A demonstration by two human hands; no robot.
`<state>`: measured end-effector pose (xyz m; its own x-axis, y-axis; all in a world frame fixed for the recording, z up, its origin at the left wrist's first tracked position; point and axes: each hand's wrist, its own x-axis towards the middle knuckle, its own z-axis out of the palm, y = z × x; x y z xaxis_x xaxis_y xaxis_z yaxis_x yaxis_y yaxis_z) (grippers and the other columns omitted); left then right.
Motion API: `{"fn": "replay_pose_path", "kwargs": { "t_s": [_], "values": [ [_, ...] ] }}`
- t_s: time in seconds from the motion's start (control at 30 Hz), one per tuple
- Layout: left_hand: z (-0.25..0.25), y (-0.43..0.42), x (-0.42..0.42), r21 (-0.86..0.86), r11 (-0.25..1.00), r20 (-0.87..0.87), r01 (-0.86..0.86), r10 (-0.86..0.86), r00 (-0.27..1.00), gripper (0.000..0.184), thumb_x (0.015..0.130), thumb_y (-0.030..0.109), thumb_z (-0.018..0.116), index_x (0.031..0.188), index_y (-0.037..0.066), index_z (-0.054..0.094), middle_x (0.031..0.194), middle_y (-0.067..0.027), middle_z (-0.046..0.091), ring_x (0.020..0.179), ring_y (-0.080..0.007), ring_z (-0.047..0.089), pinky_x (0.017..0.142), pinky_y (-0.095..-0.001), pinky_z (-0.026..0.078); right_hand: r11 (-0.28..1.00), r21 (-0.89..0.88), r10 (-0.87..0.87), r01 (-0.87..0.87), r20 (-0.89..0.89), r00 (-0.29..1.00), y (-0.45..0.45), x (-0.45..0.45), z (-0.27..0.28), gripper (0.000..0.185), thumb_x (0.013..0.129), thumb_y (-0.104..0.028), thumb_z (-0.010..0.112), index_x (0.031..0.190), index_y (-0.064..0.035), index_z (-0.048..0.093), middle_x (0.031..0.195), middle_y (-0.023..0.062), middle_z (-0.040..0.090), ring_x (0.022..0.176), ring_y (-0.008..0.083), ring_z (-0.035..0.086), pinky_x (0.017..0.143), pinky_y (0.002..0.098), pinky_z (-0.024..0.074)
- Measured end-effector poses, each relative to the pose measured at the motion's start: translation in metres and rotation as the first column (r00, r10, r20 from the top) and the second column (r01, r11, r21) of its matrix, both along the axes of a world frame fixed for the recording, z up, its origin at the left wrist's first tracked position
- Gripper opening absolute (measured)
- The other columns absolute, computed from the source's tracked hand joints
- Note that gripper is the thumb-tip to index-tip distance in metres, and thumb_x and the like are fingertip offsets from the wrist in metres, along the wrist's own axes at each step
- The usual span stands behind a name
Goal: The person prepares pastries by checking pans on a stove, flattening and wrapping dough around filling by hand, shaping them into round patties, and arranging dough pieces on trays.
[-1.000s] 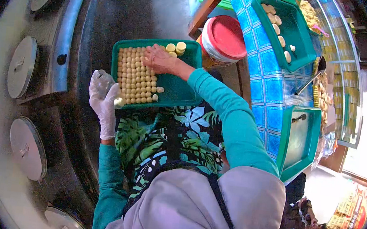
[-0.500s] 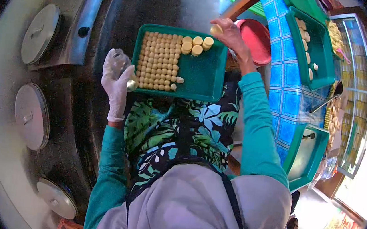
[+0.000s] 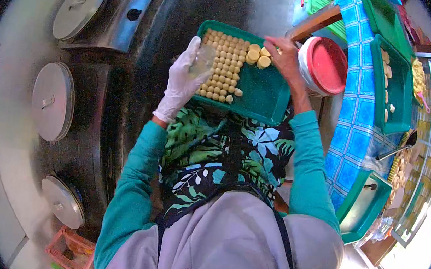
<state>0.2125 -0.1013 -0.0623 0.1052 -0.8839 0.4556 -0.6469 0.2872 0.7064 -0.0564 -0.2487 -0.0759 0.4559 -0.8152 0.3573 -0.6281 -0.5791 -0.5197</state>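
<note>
My left hand (image 3: 181, 81), in a white glove, grips a clear round object (image 3: 202, 61) that I cannot identify, held over the left part of a green tray (image 3: 264, 95). Rows of small dough balls (image 3: 225, 67) fill that side of the tray, and two looser pieces (image 3: 232, 95) lie by their near end. Several flat pale dough discs (image 3: 259, 55), some seemingly stacked, sit beside the rows. My bare right hand (image 3: 286, 60) bends its fingers down at the right edge of these discs. Whatever lies under its fingertips is hidden.
A bucket with a red lid (image 3: 328, 65) stands right of the tray. Beyond it, a table with a blue checked cloth (image 3: 350, 127) carries green trays (image 3: 399, 109) with dough pieces. Round metal lids (image 3: 53, 102) line the dark counter at left.
My right hand has come down and left to the discs; the pale disc it held up no longer shows clearly. My left hand has moved right, over the dough balls. The view has shifted.
</note>
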Motion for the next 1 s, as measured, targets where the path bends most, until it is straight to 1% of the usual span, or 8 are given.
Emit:
{"fn": "replay_pose_path", "kwargs": {
  "t_s": [0.07, 0.1, 0.13, 0.3, 0.4, 0.77, 0.97, 1.0],
  "values": [
    [0.005, -0.008, -0.005, 0.015, 0.999, 0.090, 0.030, -0.032, 0.995, 0.064, 0.076, 0.008, 0.071, 0.133, -0.001, 0.044, 0.122, -0.0189, 0.059, 0.108, -0.0290, 0.061, 0.089, -0.0372, 0.050, 0.749, 0.618, -0.176, -0.238, 0.533, 0.828, 0.031, 0.037, 0.007, 0.034, 0.093, -0.031, 0.054, 0.110, -0.0039, 0.064, 0.104, 0.0114, 0.068, 0.090, 0.0242, 0.066, 0.081, 0.0332, 0.0503],
    [0.008, -0.013, -0.006, 0.154, 0.988, 0.160, 0.028, -0.053, 0.986, 0.061, 0.076, 0.010, 0.071, 0.130, -0.003, 0.045, 0.112, -0.0188, 0.062, 0.102, -0.0318, 0.062, 0.084, -0.0401, 0.051, 0.571, 0.640, -0.278, -0.515, 0.740, 0.612, 0.044, 0.053, -0.012, 0.041, 0.095, -0.035, 0.049, 0.108, 0.0011, 0.063, 0.106, 0.0122, 0.068, 0.093, 0.0226, 0.066, 0.082, 0.0358, 0.0511],
    [0.010, -0.018, -0.007, 0.288, 0.957, 0.229, 0.012, -0.081, 0.970, 0.057, 0.077, 0.012, 0.070, 0.126, -0.004, 0.046, 0.102, -0.0187, 0.065, 0.095, -0.0345, 0.064, 0.079, -0.0429, 0.051, 0.368, 0.765, -0.570, -0.529, 0.635, 0.522, 0.051, 0.075, -0.029, 0.039, 0.096, -0.036, 0.048, 0.102, -0.0018, 0.065, 0.098, 0.0110, 0.069, 0.090, 0.0248, 0.066, 0.080, 0.0410, 0.0527],
    [-0.012, -0.030, 0.007, 0.160, 0.980, 0.760, 0.119, -0.199, 0.619, 0.039, 0.079, 0.013, 0.061, 0.115, -0.001, 0.052, 0.075, -0.0107, 0.057, 0.072, -0.0293, 0.061, 0.062, -0.0422, 0.047, 0.172, 0.643, -0.909, -0.747, 0.395, 0.131, 0.077, 0.127, -0.086, 0.037, 0.097, -0.033, 0.047, 0.104, 0.0010, 0.059, 0.099, 0.0169, 0.064, 0.091, 0.0346, 0.062, 0.082, 0.0564, 0.0509],
    [-0.017, -0.030, 0.004, 0.170, 0.983, 0.892, 0.074, -0.186, 0.413, 0.034, 0.082, 0.017, 0.056, 0.113, 0.002, 0.054, 0.084, -0.0068, 0.055, 0.076, -0.0236, 0.057, 0.061, -0.0369, 0.045, 0.106, 0.693, -0.926, -0.714, 0.331, 0.183, 0.084, 0.132, -0.068, 0.035, 0.097, -0.030, 0.047, 0.104, 0.0034, 0.055, 0.102, 0.0207, 0.062, 0.098, 0.0392, 0.059, 0.088, 0.0608, 0.0457],
    [-0.026, -0.032, -0.004, 0.022, 0.987, 0.857, 0.158, -0.100, 0.506, 0.046, 0.078, 0.011, 0.057, 0.122, 0.000, 0.049, 0.083, -0.0094, 0.056, 0.075, -0.0255, 0.058, 0.062, -0.0384, 0.046, 0.134, 0.783, -0.875, -0.607, 0.382, 0.298, 0.070, 0.107, -0.049, 0.031, 0.089, -0.020, 0.050, 0.108, 0.0031, 0.052, 0.096, 0.0205, 0.062, 0.087, 0.0385, 0.060, 0.084, 0.0588, 0.0488],
    [-0.043, -0.032, -0.006, -0.063, 0.994, 0.489, 0.086, -0.044, 0.871, 0.048, 0.078, 0.013, 0.065, 0.124, 0.004, 0.054, 0.112, -0.0110, 0.063, 0.097, -0.0248, 0.063, 0.083, -0.0346, 0.051, 0.121, 0.751, -0.839, -0.649, 0.427, 0.338, 0.065, 0.088, -0.037, 0.024, 0.085, -0.001, 0.055, 0.107, 0.0067, 0.054, 0.105, 0.0235, 0.060, 0.096, 0.0380, 0.061, 0.085, 0.0522, 0.0522],
    [-0.036, -0.024, -0.008, -0.053, 0.999, 0.239, 0.005, 0.007, 0.971, 0.054, 0.076, 0.013, 0.070, 0.127, 0.005, 0.053, 0.119, -0.0108, 0.061, 0.102, -0.0223, 0.062, 0.088, -0.0331, 0.050, 0.116, 0.756, -0.838, -0.644, 0.423, 0.345, 0.064, 0.087, -0.040, 0.024, 0.085, -0.001, 0.055, 0.107, 0.0067, 0.054, 0.105, 0.0235, 0.060, 0.096, 0.0380, 0.061, 0.085, 0.0522, 0.0522]
  ]
}}
